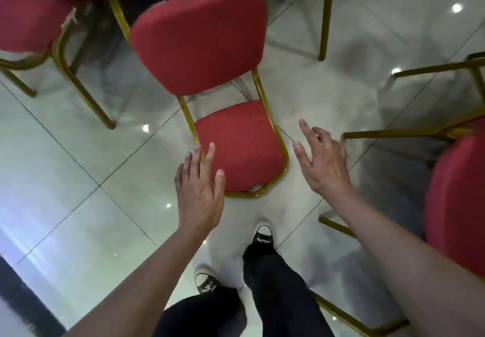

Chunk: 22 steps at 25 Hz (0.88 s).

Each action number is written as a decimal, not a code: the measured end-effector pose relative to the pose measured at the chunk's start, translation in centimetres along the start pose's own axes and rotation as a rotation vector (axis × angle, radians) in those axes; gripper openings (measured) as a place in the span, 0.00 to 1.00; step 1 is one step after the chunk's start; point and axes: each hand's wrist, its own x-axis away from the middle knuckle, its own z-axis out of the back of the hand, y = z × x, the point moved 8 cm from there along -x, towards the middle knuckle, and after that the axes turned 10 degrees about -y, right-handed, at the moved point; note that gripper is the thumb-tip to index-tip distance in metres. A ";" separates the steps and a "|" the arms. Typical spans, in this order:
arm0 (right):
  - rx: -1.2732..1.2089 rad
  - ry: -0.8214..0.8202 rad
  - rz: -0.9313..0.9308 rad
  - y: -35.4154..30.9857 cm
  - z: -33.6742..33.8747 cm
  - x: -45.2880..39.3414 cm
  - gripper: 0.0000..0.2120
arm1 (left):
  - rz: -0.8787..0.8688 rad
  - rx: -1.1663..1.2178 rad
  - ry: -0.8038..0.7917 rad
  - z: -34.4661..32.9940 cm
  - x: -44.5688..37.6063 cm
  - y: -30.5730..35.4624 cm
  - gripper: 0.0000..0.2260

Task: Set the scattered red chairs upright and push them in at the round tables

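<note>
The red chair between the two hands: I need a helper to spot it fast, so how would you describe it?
Start from the pale tiled floor straight ahead of the person's shoes. The chair lies tipped there, its gold frame on the tiles, between the open left hand and the open right hand. Unlike the red chairs at the left and right edges, both of its red pads show in full.

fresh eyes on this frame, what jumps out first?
The red chair with its gold frame, dead centre, seemingly tipped over on the glossy tiled floor. Next, the left hand and right hand, both open and spread either side of its lower red pad, gripping nothing. More red chairs crowd the left and right edges.
</note>
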 end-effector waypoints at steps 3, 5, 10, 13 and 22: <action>0.000 0.018 0.040 2.6 -7.9 -3.9 0.30 | 0.006 -0.018 -0.011 -7.8 -3.3 -4.6 0.26; 0.013 0.029 0.066 4.3 -12.8 -6.2 0.30 | 0.011 -0.037 -0.007 -12.6 -5.4 -7.2 0.26; 0.059 0.087 0.125 8.7 -22.0 -11.1 0.29 | 0.025 -0.078 -0.007 -22.5 -10.5 -12.1 0.27; 0.061 0.096 0.143 11.1 -26.7 -13.9 0.29 | 0.069 -0.085 -0.020 -27.6 -13.2 -15.0 0.28; 0.130 0.008 0.067 16.0 -35.8 -19.2 0.37 | 0.271 -0.145 -0.046 -35.4 -17.2 -23.1 0.31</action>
